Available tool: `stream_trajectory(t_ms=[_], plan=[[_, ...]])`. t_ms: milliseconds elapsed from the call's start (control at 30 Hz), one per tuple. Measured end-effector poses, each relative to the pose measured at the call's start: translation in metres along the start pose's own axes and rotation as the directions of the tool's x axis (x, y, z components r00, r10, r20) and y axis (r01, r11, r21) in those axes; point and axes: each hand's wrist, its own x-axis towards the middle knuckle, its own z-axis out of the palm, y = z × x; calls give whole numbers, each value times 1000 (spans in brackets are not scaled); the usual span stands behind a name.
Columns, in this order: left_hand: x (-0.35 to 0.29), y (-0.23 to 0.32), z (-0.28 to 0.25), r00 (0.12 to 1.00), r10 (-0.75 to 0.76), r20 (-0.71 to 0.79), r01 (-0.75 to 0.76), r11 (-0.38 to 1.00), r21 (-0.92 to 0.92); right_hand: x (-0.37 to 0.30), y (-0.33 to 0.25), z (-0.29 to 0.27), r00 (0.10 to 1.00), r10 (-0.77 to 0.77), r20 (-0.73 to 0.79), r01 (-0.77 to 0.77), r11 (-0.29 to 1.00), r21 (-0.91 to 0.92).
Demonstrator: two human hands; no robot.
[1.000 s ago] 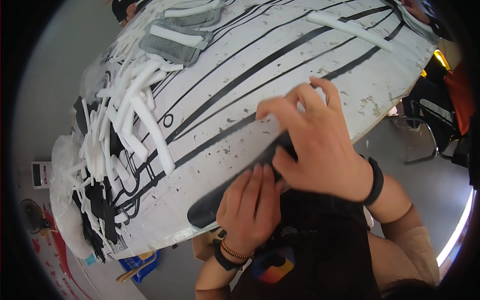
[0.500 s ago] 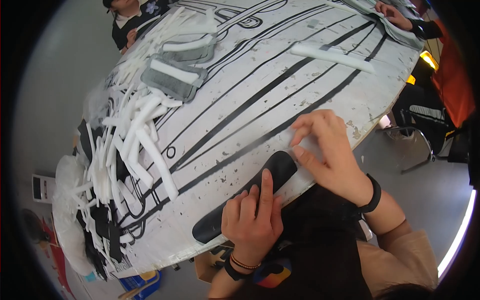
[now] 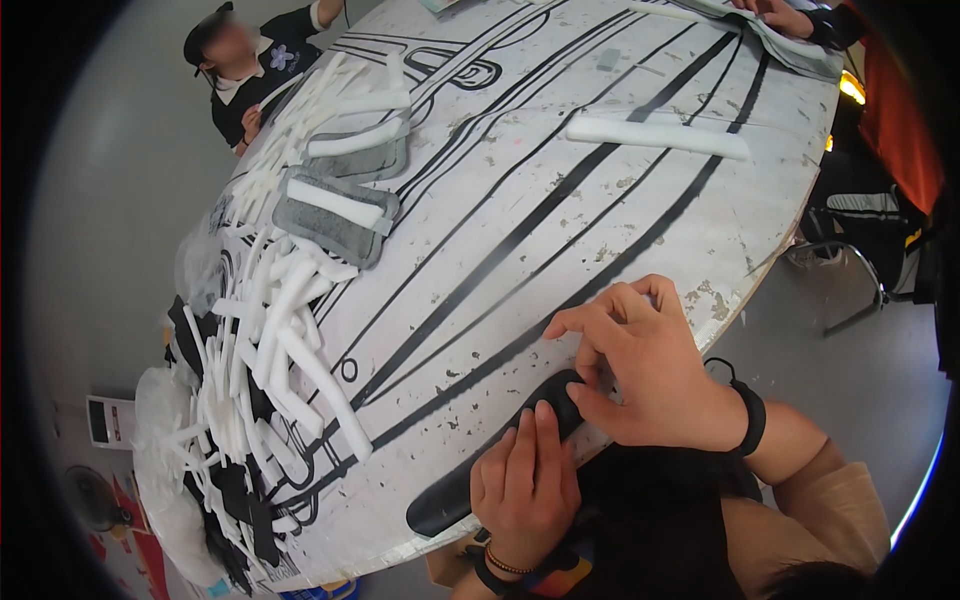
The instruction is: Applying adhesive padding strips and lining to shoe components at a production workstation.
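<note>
Under the flat left hand point(image 3: 525, 482), pressing a black strip point(image 3: 450, 501); maybe pinching with the right hand point(image 3: 648, 376); risking slips if pressing softly.

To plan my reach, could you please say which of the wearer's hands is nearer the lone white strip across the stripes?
Right: the right hand, at the black piece, is pictured below the white strip; the left hand, on that piece, lower and farther left.

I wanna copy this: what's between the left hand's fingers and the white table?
In the head view, a long black strip lies there, between the left hand's fingers and the white table.
</note>
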Motion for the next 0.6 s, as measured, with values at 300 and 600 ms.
stream_trajectory(t_ms=[300, 600], plan=[[6, 1, -2, 999, -11, 45, 12, 1000, -16, 0, 2, 1, 1000, 8, -9, -8, 1000, -6], [10, -6, -5, 997, 48, 63, -45, 997, -62, 2, 0, -1, 999, 1, 42, 1, 1000, -28]])
